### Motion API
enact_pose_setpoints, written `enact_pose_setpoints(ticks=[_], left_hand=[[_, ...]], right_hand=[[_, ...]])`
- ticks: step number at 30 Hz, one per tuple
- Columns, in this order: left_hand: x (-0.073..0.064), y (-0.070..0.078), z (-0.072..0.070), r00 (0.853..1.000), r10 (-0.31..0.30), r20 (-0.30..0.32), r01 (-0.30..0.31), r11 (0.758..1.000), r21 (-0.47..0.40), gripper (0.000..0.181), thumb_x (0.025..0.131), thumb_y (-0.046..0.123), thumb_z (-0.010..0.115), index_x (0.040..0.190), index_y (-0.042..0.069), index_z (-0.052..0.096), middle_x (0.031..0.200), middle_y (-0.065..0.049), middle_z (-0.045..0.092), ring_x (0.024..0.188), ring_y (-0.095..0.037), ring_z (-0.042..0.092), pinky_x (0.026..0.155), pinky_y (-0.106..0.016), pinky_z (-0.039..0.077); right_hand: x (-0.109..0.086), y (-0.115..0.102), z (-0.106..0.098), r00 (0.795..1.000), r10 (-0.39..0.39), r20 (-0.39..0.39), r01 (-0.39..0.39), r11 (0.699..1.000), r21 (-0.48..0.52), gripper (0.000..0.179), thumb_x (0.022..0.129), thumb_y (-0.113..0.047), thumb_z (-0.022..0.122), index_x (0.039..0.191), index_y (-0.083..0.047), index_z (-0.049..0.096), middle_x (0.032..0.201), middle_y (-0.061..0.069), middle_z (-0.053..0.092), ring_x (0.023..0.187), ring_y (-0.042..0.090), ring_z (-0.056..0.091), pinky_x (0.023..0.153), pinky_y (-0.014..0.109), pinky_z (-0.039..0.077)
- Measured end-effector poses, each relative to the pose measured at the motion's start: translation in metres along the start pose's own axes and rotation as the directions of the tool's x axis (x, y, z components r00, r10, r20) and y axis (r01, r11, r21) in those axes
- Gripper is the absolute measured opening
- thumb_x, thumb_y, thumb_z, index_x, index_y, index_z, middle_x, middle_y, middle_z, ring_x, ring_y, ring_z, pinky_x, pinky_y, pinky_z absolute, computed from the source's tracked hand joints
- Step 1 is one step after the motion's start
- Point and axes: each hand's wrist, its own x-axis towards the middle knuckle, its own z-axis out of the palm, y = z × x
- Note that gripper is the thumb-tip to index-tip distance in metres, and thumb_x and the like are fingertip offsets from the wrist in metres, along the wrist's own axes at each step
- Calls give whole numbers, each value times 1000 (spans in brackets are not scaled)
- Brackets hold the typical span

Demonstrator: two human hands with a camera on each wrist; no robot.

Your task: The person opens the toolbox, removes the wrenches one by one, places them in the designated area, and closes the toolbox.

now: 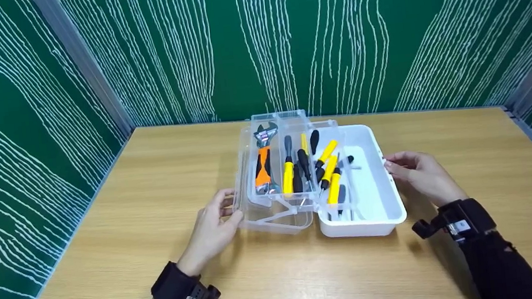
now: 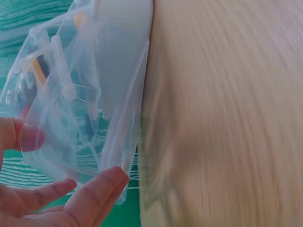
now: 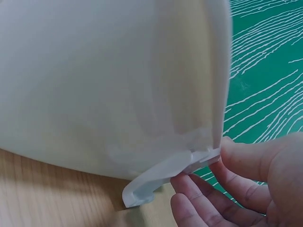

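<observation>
A white toolbox (image 1: 368, 174) stands on the table with its clear plastic lid (image 1: 273, 224) swung out to the left. Clear trays are raised on hinged arms above the lid. My left hand (image 1: 215, 225) holds the lid's left edge between thumb and fingers. On the other side, my right hand (image 1: 422, 176) pinches the toolbox's right rim by a white latch (image 3: 158, 175). An orange-handled adjustable wrench (image 1: 263, 164) lies in the left tray compartment. Several yellow-and-black screwdrivers (image 1: 334, 187) lie in the tray and in the box.
The wooden table (image 1: 161, 179) carries the toolbox near its far edge. Green walls (image 1: 225, 51) with white wavy lines enclose the back and sides.
</observation>
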Motion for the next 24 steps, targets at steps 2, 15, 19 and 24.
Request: enact_pose_setpoints(ticks=[2,15,19,24], left_hand=[[0,0,1,1000,-18,11,18,1000,-9,47,97,9,63,144,8,61,138,-20,71,121,-35,72,108,-53,59],[1,-4,2,996,-73,46,74,997,-14,44,99,9,64,143,7,60,131,-17,74,119,-30,71,107,-51,59],[1,-5,3,996,-77,44,77,997,-12,43,99,9,64,142,7,61,130,-16,74,118,-30,70,108,-52,57],[1,-8,4,995,-79,53,80,997,-5,43,99,9,64,141,5,60,130,-17,73,120,-32,70,109,-53,57]], right_hand=[[0,0,0,1000,10,-2,-10,1000,-9,59,109,-47,60,149,-3,57,137,12,63,111,11,60,95,21,54],[1,-2,-1,999,34,10,-33,999,-11,61,108,-49,60,150,-4,56,141,14,61,117,15,59,97,19,54],[1,-1,-1,1000,27,11,-27,1000,-8,60,109,-47,61,150,-4,56,141,14,61,117,17,59,96,19,54],[2,1,-2,1000,10,10,-9,1000,-11,58,109,-43,61,149,-2,56,136,10,63,112,11,60,94,17,55]])
